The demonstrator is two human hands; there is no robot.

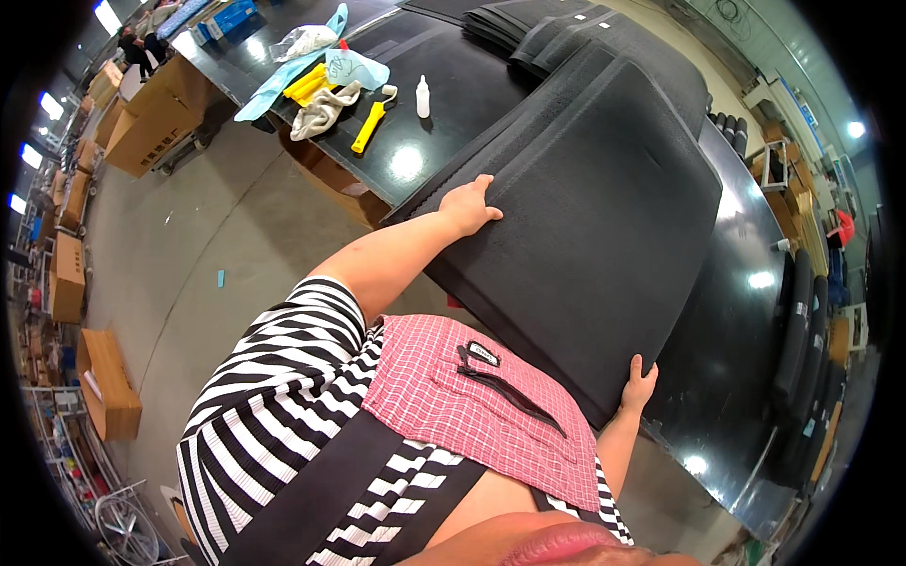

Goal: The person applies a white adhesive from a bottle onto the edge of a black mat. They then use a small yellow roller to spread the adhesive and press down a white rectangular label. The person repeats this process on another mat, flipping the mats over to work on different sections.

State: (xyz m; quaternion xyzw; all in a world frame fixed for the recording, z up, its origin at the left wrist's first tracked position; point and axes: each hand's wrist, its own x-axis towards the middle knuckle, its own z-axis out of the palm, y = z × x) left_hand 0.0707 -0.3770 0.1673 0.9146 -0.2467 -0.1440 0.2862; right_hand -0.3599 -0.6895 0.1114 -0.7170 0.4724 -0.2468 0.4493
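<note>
A large black mat [599,217] with a raised rim and rounded corners lies tilted over a pile of similar mats, its near end hanging past the table's edge toward my apron. My left hand [467,206] grips its left edge, thumb on the top face. At the near right corner, my right hand [639,387] holds the other edge with the thumb upright; the remaining fingers are hidden behind the mat. More stacked black mats [557,38] lie beyond it.
On the glossy black table [434,57] lie a yellow-handled roller [369,127], a white squeeze bottle [423,97], grey gloves [324,110] and light-blue plastic [363,71]. Dark rolls [797,321] line the right side. A cardboard box [156,118] stands on a cart at left.
</note>
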